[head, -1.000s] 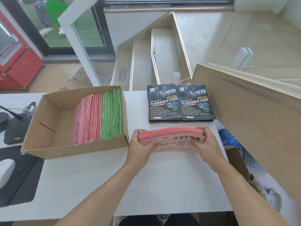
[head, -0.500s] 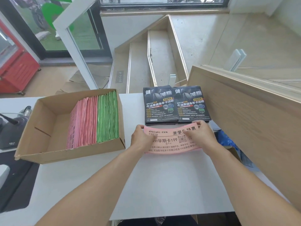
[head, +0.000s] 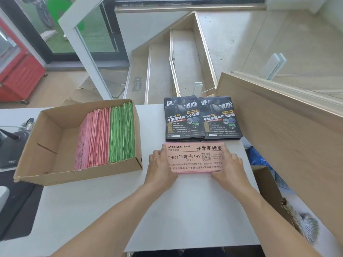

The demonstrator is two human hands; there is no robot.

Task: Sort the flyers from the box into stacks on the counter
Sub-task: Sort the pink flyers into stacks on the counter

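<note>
A stack of pink flyers (head: pixel 194 157) lies flat on the white counter (head: pixel 185 210), just in front of two black flyer stacks (head: pixel 182 119) (head: pixel 220 117) set side by side. My left hand (head: pixel 160 165) holds the pink stack's left end and my right hand (head: pixel 229 166) holds its right end, thumbs on top. To the left, an open cardboard box (head: pixel 37 145) contains more pink flyers (head: pixel 92 138) and green flyers (head: pixel 121 132) standing on edge.
A slanted wooden panel (head: pixel 278 136) borders the counter on the right, with another cardboard box (head: pixel 269 186) below it. A desk microphone base (head: pixel 11 145) and a black mat sit at the far left. Stairs drop away beyond the counter's far edge.
The pink stack was held on its long edge on the counter. Both hands have tipped it forward and laid it flat, face up, right in front of the black stacks.
</note>
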